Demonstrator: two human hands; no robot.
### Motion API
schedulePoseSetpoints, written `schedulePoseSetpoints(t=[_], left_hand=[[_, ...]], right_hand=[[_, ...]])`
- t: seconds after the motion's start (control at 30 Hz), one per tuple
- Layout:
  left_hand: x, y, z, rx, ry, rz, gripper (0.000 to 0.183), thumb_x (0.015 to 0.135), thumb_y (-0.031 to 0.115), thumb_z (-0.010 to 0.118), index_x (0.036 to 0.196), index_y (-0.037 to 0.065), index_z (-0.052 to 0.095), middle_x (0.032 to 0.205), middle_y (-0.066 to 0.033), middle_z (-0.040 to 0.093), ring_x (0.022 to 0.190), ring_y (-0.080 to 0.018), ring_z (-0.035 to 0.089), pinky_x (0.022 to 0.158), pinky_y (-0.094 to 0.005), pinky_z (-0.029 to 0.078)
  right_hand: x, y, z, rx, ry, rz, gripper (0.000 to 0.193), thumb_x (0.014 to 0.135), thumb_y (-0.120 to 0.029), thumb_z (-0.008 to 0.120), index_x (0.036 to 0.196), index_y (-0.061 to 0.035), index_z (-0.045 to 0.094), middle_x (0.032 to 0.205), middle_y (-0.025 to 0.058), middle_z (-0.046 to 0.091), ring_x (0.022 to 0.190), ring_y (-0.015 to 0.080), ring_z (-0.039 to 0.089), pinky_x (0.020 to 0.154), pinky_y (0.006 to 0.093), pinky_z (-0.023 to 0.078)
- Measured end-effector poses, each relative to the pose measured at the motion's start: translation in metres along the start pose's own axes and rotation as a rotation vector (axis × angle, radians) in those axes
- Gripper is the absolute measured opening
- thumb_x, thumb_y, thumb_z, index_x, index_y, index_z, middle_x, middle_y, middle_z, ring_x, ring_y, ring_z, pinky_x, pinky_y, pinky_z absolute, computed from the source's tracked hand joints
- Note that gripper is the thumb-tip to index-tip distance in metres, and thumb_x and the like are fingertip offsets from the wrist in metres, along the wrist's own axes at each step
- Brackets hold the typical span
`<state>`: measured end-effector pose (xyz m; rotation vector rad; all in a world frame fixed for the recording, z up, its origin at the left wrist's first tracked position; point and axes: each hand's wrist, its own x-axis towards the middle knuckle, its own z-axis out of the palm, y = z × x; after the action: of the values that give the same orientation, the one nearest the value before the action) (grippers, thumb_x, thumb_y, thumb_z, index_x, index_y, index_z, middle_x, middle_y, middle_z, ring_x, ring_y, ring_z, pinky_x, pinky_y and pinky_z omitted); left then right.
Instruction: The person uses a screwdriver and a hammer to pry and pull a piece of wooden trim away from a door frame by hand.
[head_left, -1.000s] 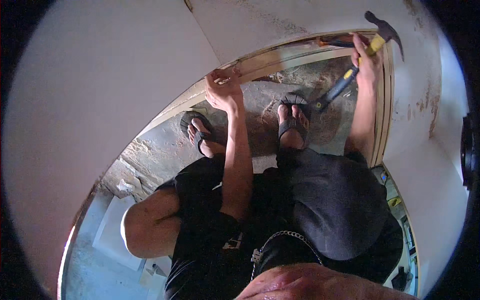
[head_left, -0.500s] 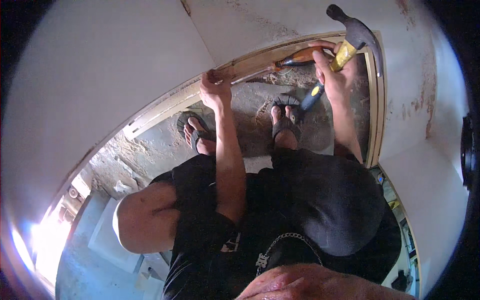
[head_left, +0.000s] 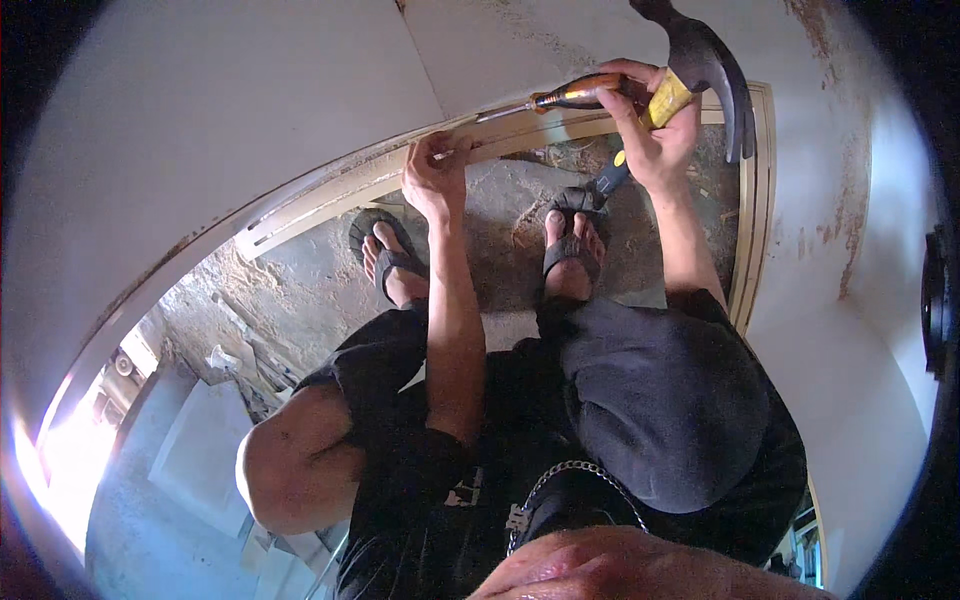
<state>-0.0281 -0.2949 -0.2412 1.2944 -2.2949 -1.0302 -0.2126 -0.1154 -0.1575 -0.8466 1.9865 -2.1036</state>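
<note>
Hammer [head_left: 668, 100] bears 1 yellow oval mark [head_left: 619, 159].

hammer head [head_left: 706, 58]: dark metal, dull | hammer grip [head_left: 667, 99]: plastic or rubber, can't tell | driver handle [head_left: 578, 94]: glossy plastic | shank [head_left: 504, 111]: shiny metal | frame [head_left: 345, 196]: wood-look, smooth | panel [head_left: 250, 110]: smooth, matt | wall [head_left: 800, 165]: matt, rough stained patches | floor [head_left: 315, 295]: rough, gritty | trousers [head_left: 670, 410]: matt cloth | chain [head_left: 575, 465]: shiny metal | sandals [head_left: 398, 263]: matt, rubbery
</note>
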Motion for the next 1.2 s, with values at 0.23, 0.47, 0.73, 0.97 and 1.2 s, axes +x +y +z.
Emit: schedulePoseSetpoints(t=[0.23, 0.47, 0.73, 0.97, 1.2], left_hand=[[-0.002, -0.006, 0.005, 0.018, -0.010, -0.043, 0.032, 0.068, 0.028, 0.085, 0.093, 0.011, 0.073, 0.089, -0.0059, 0.071, 0.081, -0.0243, 0.069, 0.073, -0.0356, 0.052], [-0.002, 0.001, 0.002, 0.051, 0.006, -0.019, 0.033, 0.068, 0.027, 0.085, 0.094, 0.009, 0.073, 0.089, -0.0062, 0.070, 0.080, -0.0242, 0.068, 0.071, -0.0374, 0.053], [-0.038, 0.033, 0.033, -0.892, -0.011, -0.062, 0.060, 0.068, 0.015, 0.078, 0.125, 0.006, 0.058, 0.118, -0.0168, 0.060, 0.105, -0.0332, 0.061, 0.088, -0.0439, 0.051], [-0.019, 0.085, 0.038, -0.658, -0.038, 0.399, 0.032, 0.083, 0.020, 0.066, 0.111, 0.004, 0.064, 0.099, -0.0153, 0.063, 0.094, -0.0320, 0.063, 0.082, -0.0398, 0.049], [0.003, 0.087, 0.037, -0.683, 0.004, 0.283, 0.021, 0.079, 0.019, 0.072, 0.087, 0.004, 0.059, 0.074, -0.0172, 0.060, 0.070, -0.0381, 0.062, 0.062, -0.0422, 0.048]], right_hand=[[0.002, -0.007, 0.011, -0.035, -0.061, -0.045, 0.019, 0.090, -0.004, 0.068, 0.105, 0.0020, 0.059, 0.105, 0.0117, 0.068, 0.088, 0.0161, 0.069, 0.077, 0.0263, 0.056], [-0.005, -0.009, 0.016, 0.065, -0.190, 0.158, 0.027, 0.087, -0.009, 0.071, 0.111, 0.0005, 0.061, 0.108, 0.0110, 0.068, 0.086, 0.0193, 0.069, 0.075, 0.0310, 0.055], [0.014, -0.052, 0.031, -0.415, -0.516, -0.308, 0.034, 0.076, 0.002, 0.071, 0.104, -0.0069, 0.056, 0.111, 0.0069, 0.068, 0.082, 0.0227, 0.070, 0.070, 0.0313, 0.057], [0.002, -0.059, 0.040, -0.325, -0.506, -0.127, 0.025, 0.079, -0.003, 0.071, 0.101, -0.0034, 0.059, 0.100, 0.0126, 0.066, 0.082, 0.0281, 0.069, 0.069, 0.0352, 0.054], [0.002, -0.074, 0.064, -0.207, -0.381, 0.017, 0.029, 0.086, -0.013, 0.073, 0.111, -0.0025, 0.064, 0.100, 0.0099, 0.065, 0.083, 0.0222, 0.064, 0.073, 0.0308, 0.051]])
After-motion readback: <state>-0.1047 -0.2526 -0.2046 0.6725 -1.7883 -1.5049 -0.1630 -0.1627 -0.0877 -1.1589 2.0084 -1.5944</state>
